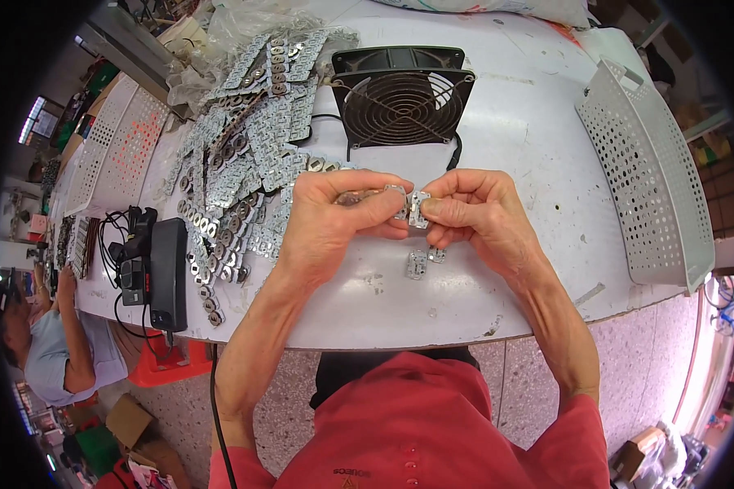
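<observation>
Left hand [330, 212] and right hand [485, 213] tight on small pieces [418, 210], probably metal, 1 black fan [401, 110] beyond, strip pile [281, 167] leftward

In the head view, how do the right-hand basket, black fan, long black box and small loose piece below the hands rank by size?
Largest to smallest, as they look:
1. Basket
2. Fan
3. Black box
4. Small loose piece

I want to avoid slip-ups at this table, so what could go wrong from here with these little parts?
The small silvery piece might slip, since the right hand only pinches it. A second piece, just below, could get knocked. The heaped strips overlap, so pulling one may drag others.
</observation>
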`<state>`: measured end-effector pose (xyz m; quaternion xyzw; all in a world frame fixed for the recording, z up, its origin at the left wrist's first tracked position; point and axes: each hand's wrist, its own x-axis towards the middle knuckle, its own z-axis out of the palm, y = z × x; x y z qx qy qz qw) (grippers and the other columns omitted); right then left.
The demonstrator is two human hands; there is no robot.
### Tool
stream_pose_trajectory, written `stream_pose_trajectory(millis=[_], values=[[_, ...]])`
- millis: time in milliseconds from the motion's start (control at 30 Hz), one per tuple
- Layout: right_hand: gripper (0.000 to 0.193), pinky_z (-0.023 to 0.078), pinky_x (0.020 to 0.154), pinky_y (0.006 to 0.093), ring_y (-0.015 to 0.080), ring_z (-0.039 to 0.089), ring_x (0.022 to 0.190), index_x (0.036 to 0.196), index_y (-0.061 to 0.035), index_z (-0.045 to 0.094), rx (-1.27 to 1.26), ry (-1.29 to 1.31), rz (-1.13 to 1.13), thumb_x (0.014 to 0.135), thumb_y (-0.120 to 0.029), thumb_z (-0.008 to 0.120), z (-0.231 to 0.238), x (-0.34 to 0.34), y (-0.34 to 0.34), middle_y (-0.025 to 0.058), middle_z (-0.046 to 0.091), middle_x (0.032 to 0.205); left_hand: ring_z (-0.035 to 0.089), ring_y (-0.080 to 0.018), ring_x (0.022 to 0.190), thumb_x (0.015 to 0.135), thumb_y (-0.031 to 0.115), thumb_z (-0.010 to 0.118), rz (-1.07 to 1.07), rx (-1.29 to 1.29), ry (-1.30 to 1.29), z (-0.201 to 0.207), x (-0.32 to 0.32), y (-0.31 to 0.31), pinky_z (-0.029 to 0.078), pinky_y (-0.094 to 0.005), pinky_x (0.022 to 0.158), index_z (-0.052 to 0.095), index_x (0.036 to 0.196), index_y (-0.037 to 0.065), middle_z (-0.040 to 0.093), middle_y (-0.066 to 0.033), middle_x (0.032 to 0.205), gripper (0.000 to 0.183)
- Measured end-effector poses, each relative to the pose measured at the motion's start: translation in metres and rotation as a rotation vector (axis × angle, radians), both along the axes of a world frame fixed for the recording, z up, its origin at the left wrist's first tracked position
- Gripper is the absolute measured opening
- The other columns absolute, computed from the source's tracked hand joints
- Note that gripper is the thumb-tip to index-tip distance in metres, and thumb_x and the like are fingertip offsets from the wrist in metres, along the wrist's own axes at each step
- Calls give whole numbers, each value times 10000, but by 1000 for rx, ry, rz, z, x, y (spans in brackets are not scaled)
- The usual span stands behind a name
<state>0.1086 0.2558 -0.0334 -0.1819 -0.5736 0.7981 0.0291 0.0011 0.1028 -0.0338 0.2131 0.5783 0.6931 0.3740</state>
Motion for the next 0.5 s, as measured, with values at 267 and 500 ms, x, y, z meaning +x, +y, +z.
stream_pose_trajectory(millis=[267, 500], values=[[139, 481, 520, 231, 129, 585, 557, 824, 33, 635, 95, -53, 9, 736, -72, 658, -6, -3, 4, 96, 621, 674, 627, -137, 678, 759, -35, 635, -21, -40, 458, -4, 4, 1, 539, -220, 579, 650, 946, -37, 624, -77, 799, 188], [135, 479, 519, 232, 127, 582, 554, 818, 36, 634, 88, -53, 39, 739, -72, 652, -1, -9, 4, 94, 619, 662, 568, -108, 553, 698, -89, 646, 116, 10, 880, -14, 6, 7, 449, -214, 460, 636, 866, -3, 582, -61, 707, 189]])
